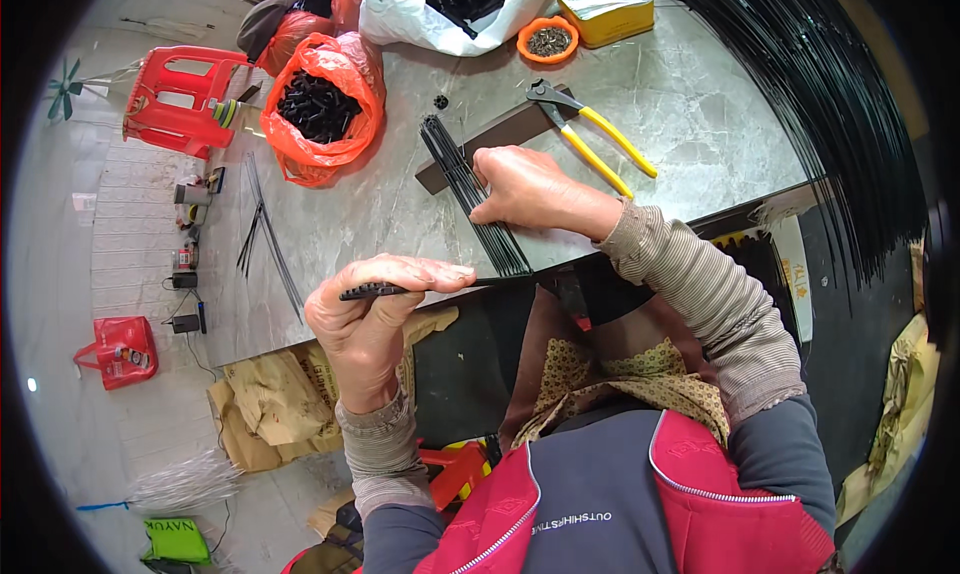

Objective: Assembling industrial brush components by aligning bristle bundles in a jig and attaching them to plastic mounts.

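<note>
Grey stone table (700,104) carries everything. Far right edge: big fan of long black rods (830,104), overhanging. Far left corner: orange bag (345,74) of small black parts. Far edge: white bag (400,14), yellow tin (605,9), orange dish (547,39). Mid-table: yellow-handled pliers (595,134) just beside a dark flat strip (500,134).

Rod bundle (475,199) lies across the strip, running to the near edge. R hand (530,189) rests flat on it, fingers curled, pressing down; no closed grip.

L hand (375,319) sits just off the near edge, thumb and fingers pinched shut on a small black piece (365,291) w/ a thin rod (490,280) leading from it toward the bundle.

We judge rods light, springy, smooth, prob. slippery; they roll and splay if loose. Best held near the end, pinch-grip, bundle pinned flat. Small piece: light, stiff, easy to drop.
</note>
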Tool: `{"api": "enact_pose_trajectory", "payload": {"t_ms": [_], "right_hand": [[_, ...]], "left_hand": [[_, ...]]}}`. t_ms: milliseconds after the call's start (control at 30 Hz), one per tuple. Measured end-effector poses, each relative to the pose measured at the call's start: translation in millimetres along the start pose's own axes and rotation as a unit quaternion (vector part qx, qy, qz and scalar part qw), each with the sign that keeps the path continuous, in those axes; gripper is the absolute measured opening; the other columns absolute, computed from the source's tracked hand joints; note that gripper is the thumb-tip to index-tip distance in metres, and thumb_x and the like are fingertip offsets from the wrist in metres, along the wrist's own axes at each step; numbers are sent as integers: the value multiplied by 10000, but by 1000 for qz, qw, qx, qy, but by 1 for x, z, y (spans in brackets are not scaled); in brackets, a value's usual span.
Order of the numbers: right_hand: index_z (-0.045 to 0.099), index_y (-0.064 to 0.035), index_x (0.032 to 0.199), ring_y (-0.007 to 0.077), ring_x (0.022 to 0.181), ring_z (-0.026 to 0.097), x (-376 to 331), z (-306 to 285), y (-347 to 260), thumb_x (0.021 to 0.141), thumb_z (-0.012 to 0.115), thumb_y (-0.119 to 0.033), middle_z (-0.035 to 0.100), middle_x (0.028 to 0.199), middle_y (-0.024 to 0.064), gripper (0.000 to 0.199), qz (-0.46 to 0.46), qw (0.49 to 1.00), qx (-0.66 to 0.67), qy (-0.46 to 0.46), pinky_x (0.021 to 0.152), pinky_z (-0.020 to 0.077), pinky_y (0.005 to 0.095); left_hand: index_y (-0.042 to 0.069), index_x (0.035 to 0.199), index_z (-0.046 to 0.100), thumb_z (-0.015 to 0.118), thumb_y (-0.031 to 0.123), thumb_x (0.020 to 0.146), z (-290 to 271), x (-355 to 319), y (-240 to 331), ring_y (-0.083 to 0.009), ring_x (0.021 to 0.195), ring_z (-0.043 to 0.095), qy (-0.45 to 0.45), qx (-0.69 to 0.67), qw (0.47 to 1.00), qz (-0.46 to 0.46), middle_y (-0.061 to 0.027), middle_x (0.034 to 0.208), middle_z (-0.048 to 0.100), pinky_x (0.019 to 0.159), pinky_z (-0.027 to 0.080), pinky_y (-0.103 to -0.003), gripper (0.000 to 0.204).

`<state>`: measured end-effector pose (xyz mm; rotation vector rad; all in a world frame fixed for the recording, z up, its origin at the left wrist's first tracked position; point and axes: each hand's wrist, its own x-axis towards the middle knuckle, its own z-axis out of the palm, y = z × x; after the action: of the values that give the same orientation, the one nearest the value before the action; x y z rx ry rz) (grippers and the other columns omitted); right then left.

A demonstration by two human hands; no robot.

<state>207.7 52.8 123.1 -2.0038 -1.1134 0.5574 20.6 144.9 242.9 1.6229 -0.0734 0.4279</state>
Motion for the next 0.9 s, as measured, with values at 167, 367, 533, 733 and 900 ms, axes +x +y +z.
{"api": "enact_pose_trajectory", "payload": {"t_ms": [167,367,533,733,900], "right_hand": [[594,22,841,387,869,667,0,-2,-1,730,787,-260,663,846,204,360,-2,1000,9,-1,762,518,455],[557,35,767,348,760,642,2,0,9,747,730,-218,606,751,200,307,-14,998,53,14,713,506,442],[538,42,771,212,687,603,14,-8,12,775,695,-197,573,701,138,286,1,990,138,6,650,499,384],[602,63,1101,177,744,660,40,-25,11,879,679,-177,643,817,100,335,-29,976,178,118,660,541,339],[535,-16,1286,351,1034,637,32,-20,12,879,727,-229,615,1099,177,498,-90,947,-80,299,893,518,454]], "left_hand": [[-77,971,655,628,-60,939,0,0,-2,-369,898,739,-6,-4,1000,9,-249,918,729,838,612,-508,45],[-19,936,639,693,82,944,2,2,-2,-355,786,732,8,46,999,11,-212,827,723,765,603,-528,115],[-20,932,643,699,83,939,2,2,-2,-350,780,733,13,33,999,6,-214,827,724,753,603,-535,118],[-22,919,647,702,66,933,2,3,-1,-347,775,734,10,37,999,12,-213,818,723,742,609,-528,104],[-25,920,649,697,53,936,2,3,-2,-346,772,735,17,24,1000,3,-214,820,723,743,612,-521,94]]}}
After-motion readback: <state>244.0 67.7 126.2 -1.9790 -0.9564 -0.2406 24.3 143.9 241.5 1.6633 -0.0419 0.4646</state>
